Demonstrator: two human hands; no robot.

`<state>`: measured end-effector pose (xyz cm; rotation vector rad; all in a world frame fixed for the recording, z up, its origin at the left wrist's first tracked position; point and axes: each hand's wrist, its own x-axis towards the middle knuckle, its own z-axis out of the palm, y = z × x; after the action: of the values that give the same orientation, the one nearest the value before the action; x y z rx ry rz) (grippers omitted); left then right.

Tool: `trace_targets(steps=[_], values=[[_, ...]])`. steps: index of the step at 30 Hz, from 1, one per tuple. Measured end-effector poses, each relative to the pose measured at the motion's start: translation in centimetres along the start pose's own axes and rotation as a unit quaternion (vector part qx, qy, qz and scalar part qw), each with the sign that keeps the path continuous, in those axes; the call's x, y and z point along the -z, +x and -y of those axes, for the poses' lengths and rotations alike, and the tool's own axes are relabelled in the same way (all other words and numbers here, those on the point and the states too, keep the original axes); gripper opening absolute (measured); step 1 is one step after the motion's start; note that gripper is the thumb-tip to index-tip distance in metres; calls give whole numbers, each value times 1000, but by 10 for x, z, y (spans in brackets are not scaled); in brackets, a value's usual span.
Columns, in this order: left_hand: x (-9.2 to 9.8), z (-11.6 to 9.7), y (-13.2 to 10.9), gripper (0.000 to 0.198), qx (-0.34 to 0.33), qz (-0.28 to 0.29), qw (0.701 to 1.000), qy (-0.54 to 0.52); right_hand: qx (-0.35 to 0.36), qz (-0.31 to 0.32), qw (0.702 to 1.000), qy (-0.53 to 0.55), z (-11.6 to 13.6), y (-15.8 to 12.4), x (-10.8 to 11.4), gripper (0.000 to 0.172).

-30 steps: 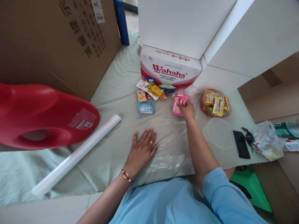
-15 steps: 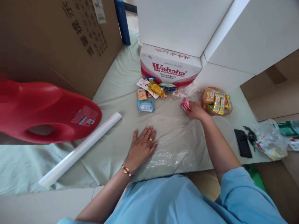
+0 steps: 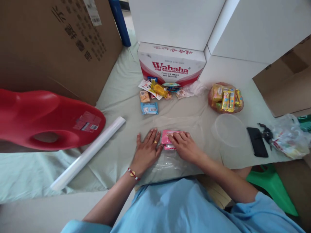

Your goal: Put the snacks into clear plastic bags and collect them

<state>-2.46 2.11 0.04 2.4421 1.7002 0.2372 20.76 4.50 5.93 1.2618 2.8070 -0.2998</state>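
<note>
My left hand (image 3: 147, 150) lies flat and open, fingers spread, on a sheet of clear plastic film (image 3: 172, 165) over the cloth-covered table. Just to its right is a pink snack packet (image 3: 167, 137), lying flat on the film close to my left thumb. My right hand (image 3: 186, 145) has its fingers curled over the right side of this packet and grips it. Part of the packet is hidden beneath those fingers.
A roll of film (image 3: 89, 153) and a red jug (image 3: 53, 119) lie left. Behind are assorted snacks (image 3: 155, 90) and a Wahaha carton (image 3: 171, 64). On the right are a snack bowl (image 3: 212, 105), round clear lid (image 3: 229, 129), phone (image 3: 257, 142), keys (image 3: 266, 133) and plastic bag (image 3: 290, 137).
My right hand has brought the pink packet from beside the snack bowl leftward and nearer to me, onto the film next to my left hand. The left hand stays flat.
</note>
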Motion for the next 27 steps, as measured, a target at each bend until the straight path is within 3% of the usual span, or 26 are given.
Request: trace_targets(steps=[4, 8, 11, 16, 20, 23, 27], values=[[-1, 0, -1, 61, -5, -3, 1000, 4, 12, -7, 996, 90, -20, -3, 10, 63], [-1, 0, 0, 60, -6, -5, 1000, 10, -14, 1, 996, 86, -33, 12, 16, 73], [0, 0, 0, 59, -4, -3, 1000, 15, -4, 38, 997, 74, -29, 21, 16, 77], [1, 0, 0, 60, -7, 2, 1000, 15, -79, 10, 995, 56, -9, 12, 19, 74], [0, 1, 0, 60, -5, 0, 1000, 16, -74, 39, 995, 57, 3, 4, 8, 72], [1, 0, 0, 59, -2, -2, 1000, 14, -65, 37, 996, 52, -1, 0, 1, 71], [3, -2, 0, 59, 3, 1, 1000, 8, -86, 32, 995, 46, -12, -1, 8, 69]])
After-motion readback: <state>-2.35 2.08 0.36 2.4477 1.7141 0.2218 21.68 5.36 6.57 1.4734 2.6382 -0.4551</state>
